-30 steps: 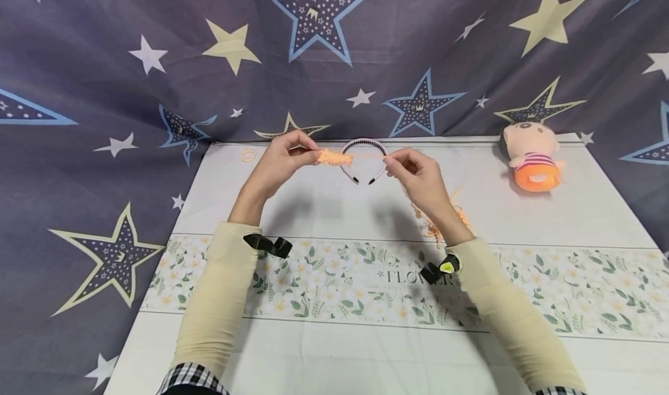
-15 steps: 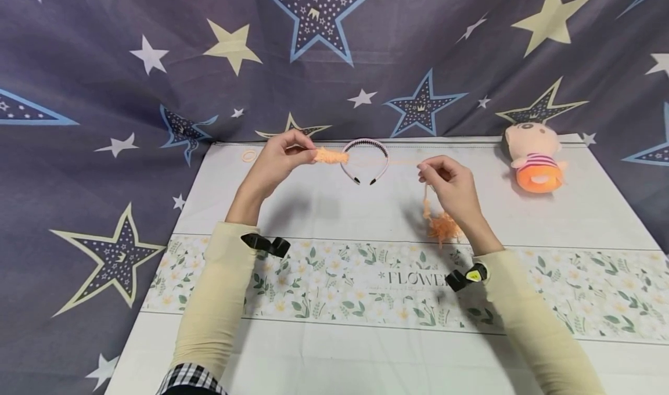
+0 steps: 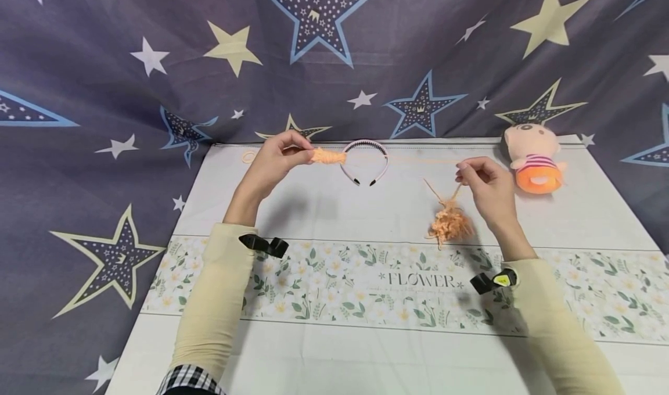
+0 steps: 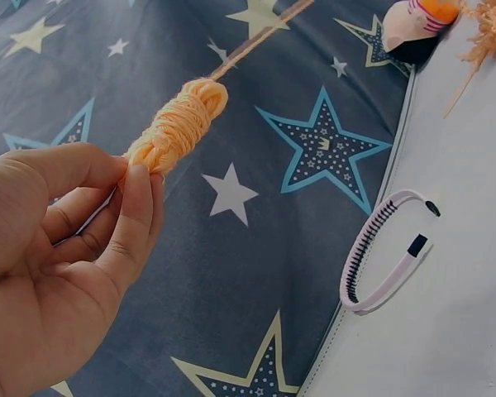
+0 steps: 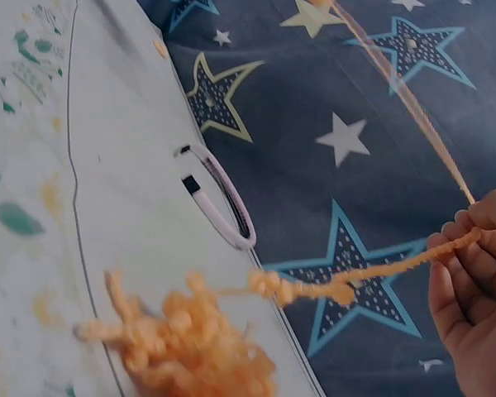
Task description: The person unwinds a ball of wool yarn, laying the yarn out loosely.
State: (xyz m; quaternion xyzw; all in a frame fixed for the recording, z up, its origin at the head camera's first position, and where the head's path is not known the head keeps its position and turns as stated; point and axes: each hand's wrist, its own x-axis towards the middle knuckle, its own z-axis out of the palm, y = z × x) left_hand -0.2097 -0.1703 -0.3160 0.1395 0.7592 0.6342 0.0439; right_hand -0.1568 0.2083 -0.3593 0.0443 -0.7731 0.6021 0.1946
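Observation:
My left hand pinches one end of a small wound bundle of orange yarn between thumb and fingers. From the bundle's other end a strand of yarn runs nearly level to my right hand, which pinches it at the fingertips. Below the right fingers the yarn drops to a loose, tangled orange yarn heap. The right wrist view shows the taut strand going up and away, with the tangled yarn blurred close to the camera.
A pale headband with dark inner teeth lies at the table's back, behind the strand. Left of it is a small orange ring. A plush toy lies at the back right. A star-patterned cloth hangs behind the table.
My right hand has moved rightward, away from the left, drawing out a longer strand between them. The yarn heap stands more in view. My left hand has shifted only slightly left.

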